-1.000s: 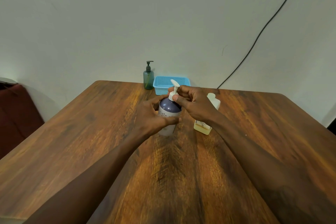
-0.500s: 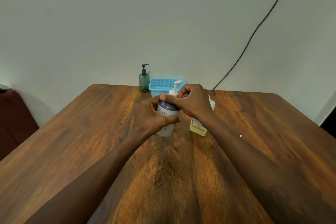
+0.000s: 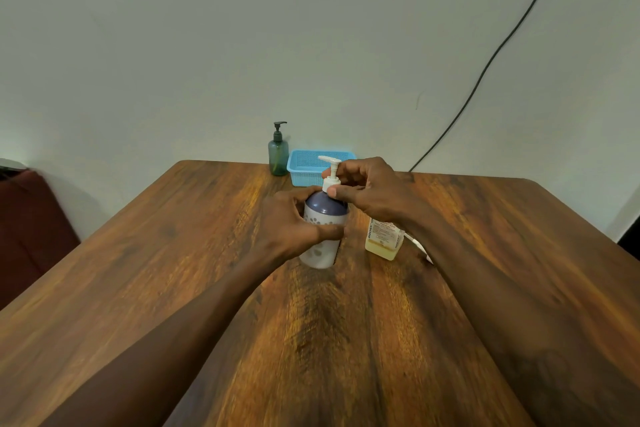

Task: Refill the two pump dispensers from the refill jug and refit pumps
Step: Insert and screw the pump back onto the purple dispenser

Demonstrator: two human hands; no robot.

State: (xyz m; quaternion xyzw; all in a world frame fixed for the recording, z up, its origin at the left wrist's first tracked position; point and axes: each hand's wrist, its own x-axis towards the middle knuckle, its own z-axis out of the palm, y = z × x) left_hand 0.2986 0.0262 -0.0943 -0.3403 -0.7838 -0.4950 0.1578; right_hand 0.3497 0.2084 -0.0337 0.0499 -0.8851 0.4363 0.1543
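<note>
Head view: wooden table (image 3: 173, 270) fills the lower frame, pale wall behind. Both forearms reach in from the near edge toward the table's middle.

Left hand (image 3: 291, 224) wraps around the body of a white dispenser bottle (image 3: 320, 250) with a purple top, fingers closed on its near side. Bottle stands on the table, roughly central between left and right edges, leaning slightly.

Right hand (image 3: 372, 192) pinches the base collar of the white pump (image 3: 330, 172), thumb and fingers closed on it. Pump is seated on the bottle neck, spout pointing left.

Refill jug (image 3: 382, 239) stands just right of the bottle, partly hidden under the right wrist; pale yellow liquid shows low in it, label facing the camera. Whether its cap is on, cannot tell.

Green dispenser (image 3: 278, 154) with a dark pump stands upright at the far edge. Blue basket (image 3: 304, 163) sits just beside it on the right, also at the far edge, behind the hands.

Black cable (image 3: 485, 69) runs diagonally down the wall.
</note>
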